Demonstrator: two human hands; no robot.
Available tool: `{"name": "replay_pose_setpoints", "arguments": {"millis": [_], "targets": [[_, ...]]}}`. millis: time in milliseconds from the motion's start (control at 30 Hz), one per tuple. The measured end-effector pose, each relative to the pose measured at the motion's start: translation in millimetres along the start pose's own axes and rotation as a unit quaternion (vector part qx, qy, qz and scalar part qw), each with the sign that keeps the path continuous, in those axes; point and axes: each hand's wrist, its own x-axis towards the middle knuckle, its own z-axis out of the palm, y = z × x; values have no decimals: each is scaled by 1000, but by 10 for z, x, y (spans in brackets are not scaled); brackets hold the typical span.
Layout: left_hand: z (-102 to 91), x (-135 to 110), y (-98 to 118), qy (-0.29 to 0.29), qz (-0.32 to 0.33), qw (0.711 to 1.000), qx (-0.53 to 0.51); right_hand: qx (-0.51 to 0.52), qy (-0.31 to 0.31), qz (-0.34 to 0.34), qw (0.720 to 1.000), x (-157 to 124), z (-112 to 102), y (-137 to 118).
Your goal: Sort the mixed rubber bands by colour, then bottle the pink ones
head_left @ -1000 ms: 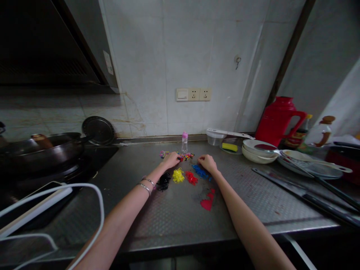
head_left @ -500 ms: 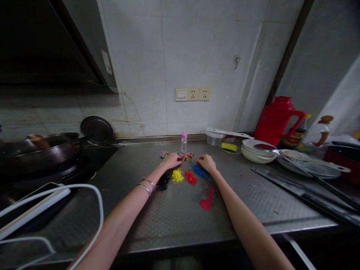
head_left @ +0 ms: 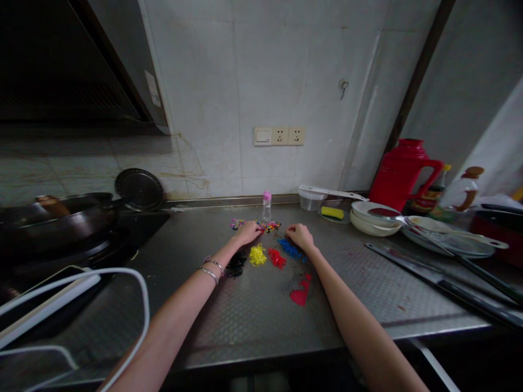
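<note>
On the steel counter (head_left: pixel 253 310) lie small piles of tiny elastic bands: black (head_left: pixel 236 264), yellow (head_left: pixel 257 255), red (head_left: pixel 277 258) and blue (head_left: pixel 291 249). Behind them is a mixed-colour heap (head_left: pixel 269 226). My left hand (head_left: pixel 248 232) rests with fingers curled at that heap's left side. My right hand (head_left: pixel 300 235) lies curled just above the blue pile. What the fingertips pinch is too small to make out. A little clear bottle with a pink cap (head_left: pixel 267 205) stands behind the heap.
A dark wok (head_left: pixel 61 218) sits on the stove at left, with white cables (head_left: pixel 81 283) near the front. At right are stacked white bowls (head_left: pixel 373 218), a red jug (head_left: pixel 402 171), a long knife (head_left: pixel 429 272) and a red patch (head_left: pixel 301 294) on the counter.
Both hands stay at the mixed heap with barely any shift; the view has drifted slightly.
</note>
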Motion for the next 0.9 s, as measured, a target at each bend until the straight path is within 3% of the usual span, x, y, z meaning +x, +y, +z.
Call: {"name": "replay_pose_setpoints", "arguments": {"millis": [633, 900], "targets": [[-80, -65, -139, 49, 33, 998, -37, 0, 4, -20, 1000, -1, 4, 21], [-332, -356, -343, 57, 36, 992, -107, -10, 0, -25, 1000, 13, 18, 45]]}}
